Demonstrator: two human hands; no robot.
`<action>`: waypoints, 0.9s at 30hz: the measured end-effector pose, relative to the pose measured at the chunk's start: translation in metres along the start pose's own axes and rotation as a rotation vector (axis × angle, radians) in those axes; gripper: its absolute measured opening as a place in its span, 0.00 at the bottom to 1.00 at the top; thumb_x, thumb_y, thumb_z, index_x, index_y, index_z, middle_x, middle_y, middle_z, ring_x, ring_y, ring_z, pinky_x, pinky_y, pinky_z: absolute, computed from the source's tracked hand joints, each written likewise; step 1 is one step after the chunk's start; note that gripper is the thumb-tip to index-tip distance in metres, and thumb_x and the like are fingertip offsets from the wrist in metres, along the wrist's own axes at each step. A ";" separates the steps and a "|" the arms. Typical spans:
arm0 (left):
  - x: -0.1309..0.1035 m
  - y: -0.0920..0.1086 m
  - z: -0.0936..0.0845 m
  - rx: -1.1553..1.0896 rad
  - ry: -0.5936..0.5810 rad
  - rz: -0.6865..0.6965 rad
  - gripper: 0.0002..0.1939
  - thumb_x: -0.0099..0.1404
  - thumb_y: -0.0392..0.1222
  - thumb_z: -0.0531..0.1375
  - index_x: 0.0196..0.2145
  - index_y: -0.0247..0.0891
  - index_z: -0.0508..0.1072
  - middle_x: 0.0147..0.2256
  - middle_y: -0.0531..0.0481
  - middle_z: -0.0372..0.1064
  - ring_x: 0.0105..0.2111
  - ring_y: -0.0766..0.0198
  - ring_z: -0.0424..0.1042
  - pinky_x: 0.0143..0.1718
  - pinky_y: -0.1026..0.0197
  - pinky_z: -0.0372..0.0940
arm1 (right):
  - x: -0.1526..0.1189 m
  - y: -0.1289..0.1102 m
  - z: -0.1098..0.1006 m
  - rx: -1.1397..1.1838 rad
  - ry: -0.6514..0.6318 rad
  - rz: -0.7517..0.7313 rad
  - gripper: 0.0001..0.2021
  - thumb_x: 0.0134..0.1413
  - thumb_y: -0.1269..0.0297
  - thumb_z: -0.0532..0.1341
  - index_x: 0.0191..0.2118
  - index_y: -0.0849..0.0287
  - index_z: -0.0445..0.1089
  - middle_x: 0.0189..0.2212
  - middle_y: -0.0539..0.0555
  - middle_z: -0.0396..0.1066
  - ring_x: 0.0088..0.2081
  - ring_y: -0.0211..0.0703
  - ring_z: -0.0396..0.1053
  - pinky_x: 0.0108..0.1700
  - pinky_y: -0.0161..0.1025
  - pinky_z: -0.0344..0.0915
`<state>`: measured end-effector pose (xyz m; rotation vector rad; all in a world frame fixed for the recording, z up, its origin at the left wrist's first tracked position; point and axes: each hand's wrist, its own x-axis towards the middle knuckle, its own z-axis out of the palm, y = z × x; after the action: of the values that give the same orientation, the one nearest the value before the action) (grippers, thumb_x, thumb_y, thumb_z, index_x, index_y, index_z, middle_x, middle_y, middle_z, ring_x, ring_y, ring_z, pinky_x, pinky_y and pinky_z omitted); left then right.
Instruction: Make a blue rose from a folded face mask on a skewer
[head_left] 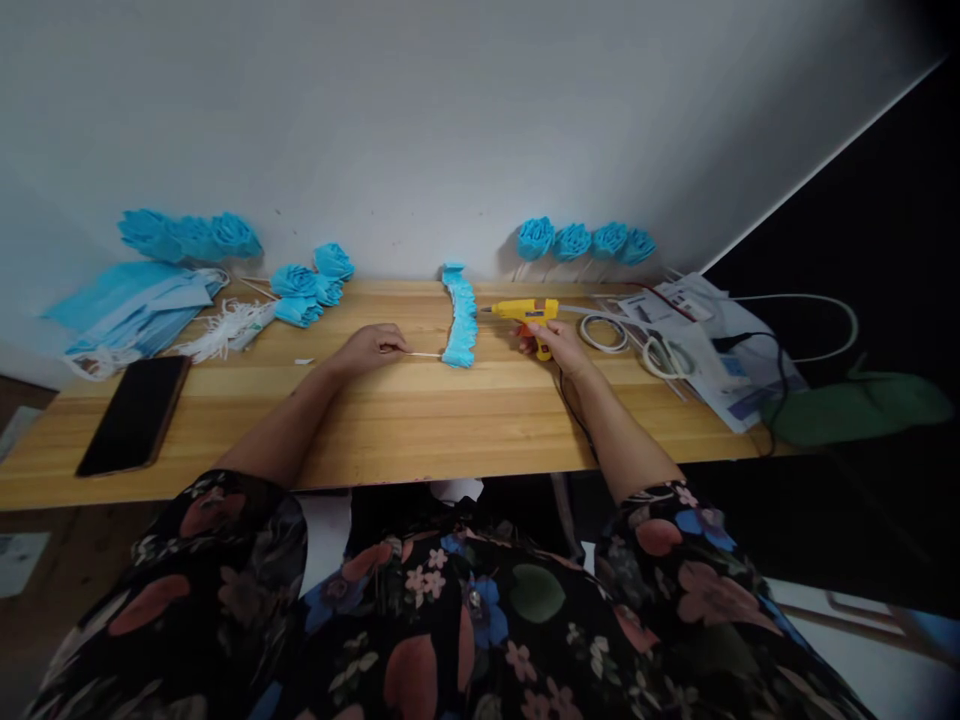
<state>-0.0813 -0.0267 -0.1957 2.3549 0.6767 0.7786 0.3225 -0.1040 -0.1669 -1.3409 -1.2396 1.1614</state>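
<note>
A ruffled blue strip (462, 318) lies lengthwise on the wooden table, running from near the wall toward me. My left hand (373, 348) is closed on a thin white stick (426, 354), whose far end meets the strip's near end. On the other side, my right hand (551, 343) is wrapped round the handle of a yellow glue gun (525, 309). The gun's nozzle points left, close to the strip's right edge; whether they touch is too small to tell.
Blue flowers (573, 241) lean against the wall at right, more (196, 235) at left and others (297, 282) left of centre. A phone (135, 415), blue masks (142, 300), white strips (229, 328), coiled tubes (604, 333) and plastic packets (709, 350) lie around the wooden table (420, 430).
</note>
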 end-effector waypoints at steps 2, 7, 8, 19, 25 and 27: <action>-0.001 0.000 0.000 -0.004 0.001 -0.005 0.23 0.72 0.62 0.64 0.34 0.40 0.84 0.35 0.42 0.80 0.34 0.59 0.78 0.38 0.60 0.71 | 0.001 0.001 -0.001 -0.017 -0.001 0.009 0.30 0.43 0.31 0.79 0.34 0.56 0.82 0.29 0.58 0.83 0.28 0.41 0.74 0.34 0.39 0.74; -0.002 -0.001 0.001 -0.004 -0.002 -0.016 0.23 0.72 0.62 0.65 0.34 0.40 0.85 0.34 0.42 0.81 0.34 0.60 0.78 0.37 0.61 0.71 | 0.004 0.004 -0.001 -0.027 -0.043 -0.009 0.33 0.38 0.28 0.80 0.33 0.56 0.83 0.34 0.59 0.86 0.29 0.41 0.75 0.34 0.39 0.74; -0.003 -0.002 0.001 -0.001 -0.002 -0.013 0.22 0.73 0.62 0.64 0.35 0.40 0.85 0.35 0.42 0.81 0.34 0.60 0.78 0.37 0.61 0.71 | 0.004 0.004 -0.001 -0.032 -0.052 -0.005 0.34 0.36 0.26 0.80 0.32 0.56 0.83 0.34 0.59 0.86 0.29 0.40 0.75 0.34 0.38 0.74; -0.009 0.000 0.000 0.041 -0.054 -0.006 0.19 0.78 0.54 0.61 0.39 0.40 0.85 0.39 0.42 0.82 0.37 0.58 0.79 0.41 0.60 0.71 | 0.006 -0.007 0.001 -0.064 -0.142 0.045 0.37 0.34 0.23 0.78 0.33 0.55 0.84 0.37 0.60 0.87 0.31 0.44 0.77 0.33 0.39 0.72; -0.011 0.009 -0.002 0.098 -0.089 -0.023 0.17 0.79 0.50 0.60 0.40 0.39 0.85 0.39 0.44 0.81 0.38 0.59 0.78 0.44 0.60 0.71 | 0.018 0.002 0.014 -0.094 -0.163 0.051 0.38 0.31 0.21 0.78 0.31 0.56 0.83 0.27 0.55 0.80 0.28 0.40 0.70 0.31 0.38 0.66; -0.011 0.015 -0.002 0.143 -0.092 -0.041 0.17 0.79 0.49 0.59 0.40 0.39 0.85 0.39 0.44 0.81 0.39 0.58 0.78 0.44 0.59 0.71 | 0.017 0.006 0.015 -0.058 -0.127 0.049 0.38 0.29 0.22 0.78 0.31 0.56 0.82 0.26 0.54 0.79 0.27 0.40 0.68 0.30 0.37 0.65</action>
<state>-0.0869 -0.0433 -0.1890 2.4799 0.7602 0.6179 0.3090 -0.0863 -0.1754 -1.3644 -1.3461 1.2702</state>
